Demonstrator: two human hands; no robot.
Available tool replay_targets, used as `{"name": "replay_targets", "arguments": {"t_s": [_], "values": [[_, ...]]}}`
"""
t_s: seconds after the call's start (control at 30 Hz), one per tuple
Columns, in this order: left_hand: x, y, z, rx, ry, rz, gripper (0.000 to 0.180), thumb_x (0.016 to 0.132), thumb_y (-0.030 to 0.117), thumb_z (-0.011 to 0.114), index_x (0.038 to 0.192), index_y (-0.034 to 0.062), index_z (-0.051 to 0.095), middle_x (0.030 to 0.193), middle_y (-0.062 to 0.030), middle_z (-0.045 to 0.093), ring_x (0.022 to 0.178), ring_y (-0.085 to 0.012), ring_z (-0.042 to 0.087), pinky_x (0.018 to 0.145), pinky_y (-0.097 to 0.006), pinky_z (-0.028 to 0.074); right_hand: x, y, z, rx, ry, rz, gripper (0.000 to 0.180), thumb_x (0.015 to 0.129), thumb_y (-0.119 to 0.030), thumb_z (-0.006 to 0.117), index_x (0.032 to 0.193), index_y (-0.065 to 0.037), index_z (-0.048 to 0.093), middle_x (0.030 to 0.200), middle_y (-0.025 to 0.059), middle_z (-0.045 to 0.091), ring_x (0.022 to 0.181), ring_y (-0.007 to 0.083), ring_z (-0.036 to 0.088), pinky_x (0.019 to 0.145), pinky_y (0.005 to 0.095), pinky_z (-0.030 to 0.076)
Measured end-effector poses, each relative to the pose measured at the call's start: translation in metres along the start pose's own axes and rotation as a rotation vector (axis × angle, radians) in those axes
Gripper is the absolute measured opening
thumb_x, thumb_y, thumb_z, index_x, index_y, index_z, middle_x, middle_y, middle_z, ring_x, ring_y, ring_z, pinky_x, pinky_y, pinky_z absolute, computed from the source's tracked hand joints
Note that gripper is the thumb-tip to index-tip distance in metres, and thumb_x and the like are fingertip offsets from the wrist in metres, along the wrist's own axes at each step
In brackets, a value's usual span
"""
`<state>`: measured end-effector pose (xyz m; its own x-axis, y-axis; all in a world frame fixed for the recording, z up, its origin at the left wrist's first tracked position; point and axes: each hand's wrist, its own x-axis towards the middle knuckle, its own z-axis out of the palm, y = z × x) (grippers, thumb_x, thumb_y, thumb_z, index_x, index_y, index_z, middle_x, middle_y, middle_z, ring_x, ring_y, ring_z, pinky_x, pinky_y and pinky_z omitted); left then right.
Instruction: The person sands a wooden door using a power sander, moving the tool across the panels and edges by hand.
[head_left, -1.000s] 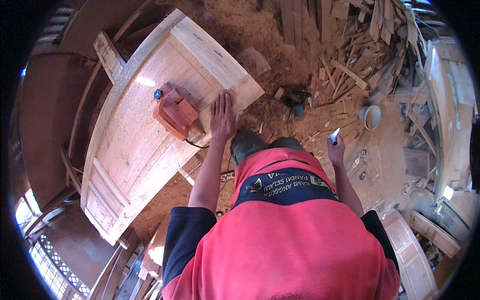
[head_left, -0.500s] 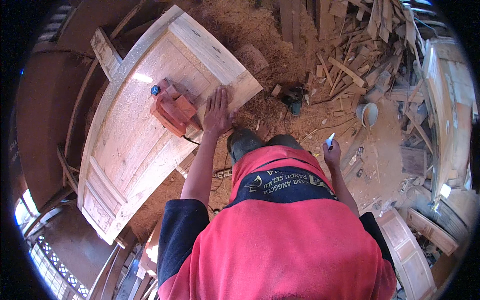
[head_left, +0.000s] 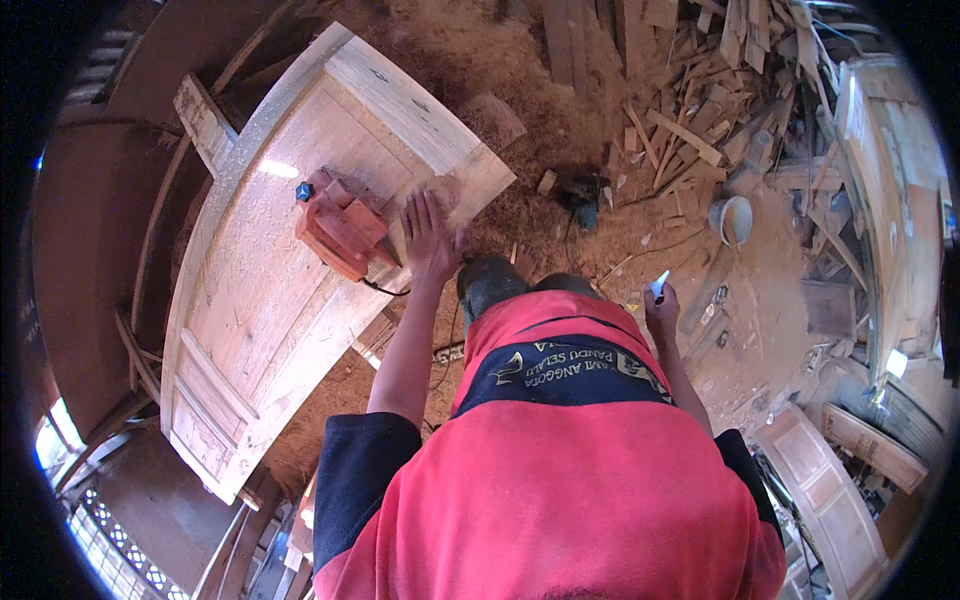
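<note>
My left hand (head_left: 430, 238) lies flat on the near edge of a pale wooden door (head_left: 250, 290), close to its corner, with the fingers stretched and slightly apart. Just left of that hand, an orange-red electric planer (head_left: 342, 228) with a blue knob rests on the door; its black cord runs off the edge. Off to the right, above the floor, my right hand (head_left: 661, 312) is closed around a small white bottle with a pointed nozzle (head_left: 659, 285). The nozzle points away from me; my fingers hide most of the bottle.
Sawdust and shavings cover the floor (head_left: 620, 240). A dark-green power tool (head_left: 583, 210) lies ahead, with a white bucket (head_left: 735, 220) farther right. Scrap wood (head_left: 710, 130) is heaped at the far right. Another panelled wooden piece (head_left: 822, 500) stands at the lower right.
My left hand has shifted slightly toward me along the door, its fingers a little more spread. The right hand still grips the small bottle. The whole view has moved slightly.
</note>
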<state>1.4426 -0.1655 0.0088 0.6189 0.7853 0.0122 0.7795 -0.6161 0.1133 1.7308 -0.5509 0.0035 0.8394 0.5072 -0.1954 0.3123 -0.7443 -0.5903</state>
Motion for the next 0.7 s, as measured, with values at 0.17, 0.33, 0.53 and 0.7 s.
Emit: {"name": "replay_targets", "arguments": {"t_s": [0.17,0.33,0.53,0.7], "values": [[0.012,0.009,-0.004,-0.127,0.035,0.062,0.086,0.096,0.056,0.04,0.15,-0.0073,0.019,0.157,-0.0256,0.021,0.148,-0.0391,0.016,0.12,-0.05,0.01,-0.007,0.016,0.005,-0.045,-0.069,-0.033,0.028,0.085,-0.025,0.064,0.097,0.001,0.061,0.091,0.0219,0.062,0.084,0.0382,0.061,0.075,0.0458,0.049],[-0.001,0.003,0.002,-0.049,0.02,-0.012,0.086,0.095,0.056,0.042,0.151,-0.0056,0.019,0.157,-0.0244,0.022,0.148,-0.0388,0.016,0.12,-0.05,0.012,-0.003,0.003,0.006,-0.001,0.004,-0.051,0.025,0.085,-0.023,0.065,0.095,-0.001,0.06,0.084,0.0173,0.061,0.075,0.0304,0.06,0.069,0.0407,0.048],[0.016,0.028,-0.001,-0.197,0.007,0.049,0.088,0.095,0.059,0.042,0.152,-0.004,0.019,0.159,-0.0233,0.019,0.148,-0.0392,0.013,0.12,-0.051,0.01,-0.002,0.006,-0.004,-0.03,-0.059,-0.09,0.027,0.085,-0.025,0.064,0.094,0.0,0.06,0.088,0.0187,0.061,0.081,0.0346,0.06,0.073,0.0426,0.048],[0.024,0.027,0.005,-0.146,0.125,-0.268,0.087,0.096,0.06,0.039,0.15,-0.0059,0.023,0.157,-0.0252,0.021,0.148,-0.0403,0.013,0.12,-0.052,0.006,-0.003,0.009,-0.01,-0.018,-0.016,-0.024,0.028,0.086,-0.027,0.065,0.093,-0.001,0.06,0.089,0.0193,0.06,0.082,0.0352,0.06,0.074,0.0429,0.048]]}}
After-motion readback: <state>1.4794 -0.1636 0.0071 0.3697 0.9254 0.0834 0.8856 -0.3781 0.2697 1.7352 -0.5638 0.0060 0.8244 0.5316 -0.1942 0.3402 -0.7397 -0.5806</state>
